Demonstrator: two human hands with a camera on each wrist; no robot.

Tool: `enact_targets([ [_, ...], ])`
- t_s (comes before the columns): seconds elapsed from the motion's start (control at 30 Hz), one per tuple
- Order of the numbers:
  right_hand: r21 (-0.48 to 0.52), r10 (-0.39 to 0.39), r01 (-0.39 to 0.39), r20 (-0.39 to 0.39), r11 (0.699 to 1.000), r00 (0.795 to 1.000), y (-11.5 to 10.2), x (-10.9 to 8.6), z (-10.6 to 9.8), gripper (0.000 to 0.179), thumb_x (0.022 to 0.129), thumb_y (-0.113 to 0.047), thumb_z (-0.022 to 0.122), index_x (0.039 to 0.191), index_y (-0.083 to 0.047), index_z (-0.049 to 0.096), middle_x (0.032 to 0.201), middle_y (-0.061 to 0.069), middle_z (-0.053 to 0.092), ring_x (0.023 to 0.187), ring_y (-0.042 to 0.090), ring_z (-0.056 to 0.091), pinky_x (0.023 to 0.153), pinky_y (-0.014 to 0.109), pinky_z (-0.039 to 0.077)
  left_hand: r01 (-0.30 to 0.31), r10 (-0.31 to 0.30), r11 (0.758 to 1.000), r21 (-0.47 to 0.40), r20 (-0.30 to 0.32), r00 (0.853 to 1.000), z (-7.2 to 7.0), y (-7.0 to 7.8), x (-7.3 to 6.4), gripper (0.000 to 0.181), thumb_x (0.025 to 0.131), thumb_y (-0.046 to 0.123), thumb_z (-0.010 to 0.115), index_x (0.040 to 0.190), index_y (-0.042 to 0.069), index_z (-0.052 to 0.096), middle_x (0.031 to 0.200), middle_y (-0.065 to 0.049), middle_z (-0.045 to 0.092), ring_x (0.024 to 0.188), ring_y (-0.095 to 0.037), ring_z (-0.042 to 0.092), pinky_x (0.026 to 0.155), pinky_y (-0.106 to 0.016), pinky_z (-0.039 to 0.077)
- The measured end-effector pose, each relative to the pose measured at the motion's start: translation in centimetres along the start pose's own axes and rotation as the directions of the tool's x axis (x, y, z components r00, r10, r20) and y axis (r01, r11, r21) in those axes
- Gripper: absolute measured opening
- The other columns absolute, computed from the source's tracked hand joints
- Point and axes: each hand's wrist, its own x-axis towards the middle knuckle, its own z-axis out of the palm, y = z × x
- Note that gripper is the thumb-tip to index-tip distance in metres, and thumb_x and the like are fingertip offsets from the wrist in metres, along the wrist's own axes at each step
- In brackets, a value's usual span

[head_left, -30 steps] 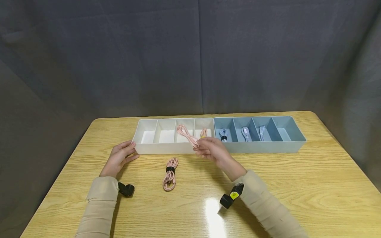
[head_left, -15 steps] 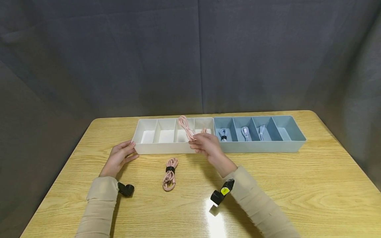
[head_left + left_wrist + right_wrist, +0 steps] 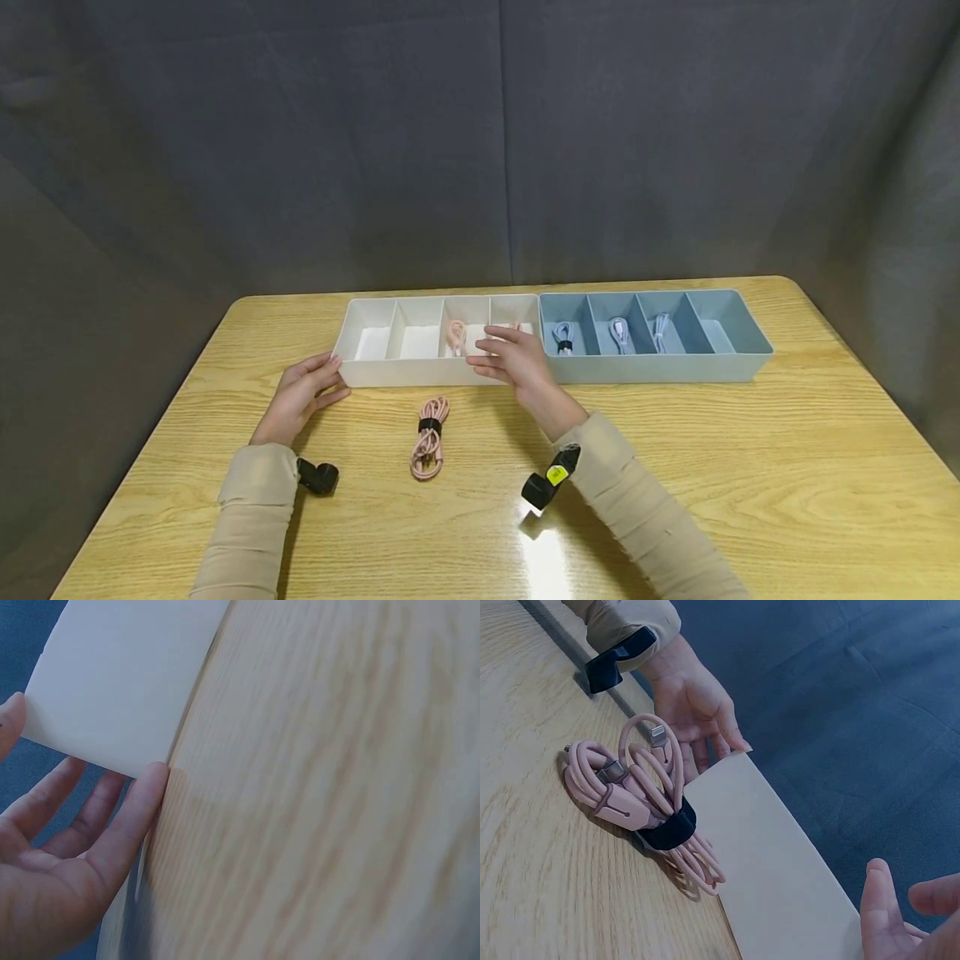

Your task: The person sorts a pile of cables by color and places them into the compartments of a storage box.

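Note:
My left hand (image 3: 300, 396) rests at the left front corner of a white divided box (image 3: 412, 373), its fingers extended against the end wall and its thumb by the rim. My right hand (image 3: 517, 362) is over the front of that box, fingers spread and holding nothing. Just beyond its fingertips, a coiled pink cable (image 3: 456, 336) lies in the third compartment from the left. The hand partly hides more pink cable (image 3: 515, 327) in the fourth. On the wooden table, in front of the box, lies another pink charging cable (image 3: 630, 806), bundled with a black strap.
A blue divided box (image 3: 667, 368) stands end to end with the white one. Three of its compartments hold a light blue cable (image 3: 563, 337), a second cable (image 3: 618, 333) and a third cable (image 3: 660, 332). Dark cloth (image 3: 480, 150) hangs behind the table (image 3: 712, 467).
My right hand carried the pink cable leftward, released it into the white box's third compartment and spread its fingers. My left hand has stayed at the corner.

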Motion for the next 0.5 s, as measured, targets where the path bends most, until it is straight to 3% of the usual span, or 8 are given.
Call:
enact_targets([
  [0.2, -0.027, -0.013, 0.014, 0.018, 1.0, 1.0, 0.25, -0.16, -0.13, 0.041, 0.089, -0.001, 0.055, 0.129, 0.005, 0.046, 0.12, 0.026, 0.052, 0.067, 0.015, 0.066, 0.065, 0.024, 0.056, -0.004, 0.004, 1.0, 0.005, 0.0, 1.0, 0.06, -0.03, 0.07, 0.067, 0.092, 0.03, 0.055, 0.14, -0.006, 0.025, 0.106, -0.004, 0.05, 0.093, -0.01, 0.056, 0.093, -0.034, 0.046],
  [0.5, -0.096, -0.026, 0.041, 0.153, 0.995, 0.988, 0.62, -0.61, -0.34, 0.034, 0.089, -0.004, 0.058, 0.12, 0.008, 0.053, 0.117, 0.025, 0.055, 0.069, 0.014, 0.066, 0.072, 0.029, 0.056, -0.008, 0.008, 1.0, -0.004, 0.001, 1.0, -0.02, -0.15, 0.09, 0.067, 0.091, 0.03, 0.056, 0.139, -0.007, 0.026, 0.104, -0.002, 0.051, 0.092, -0.01, 0.056, 0.091, -0.032, 0.047],
])
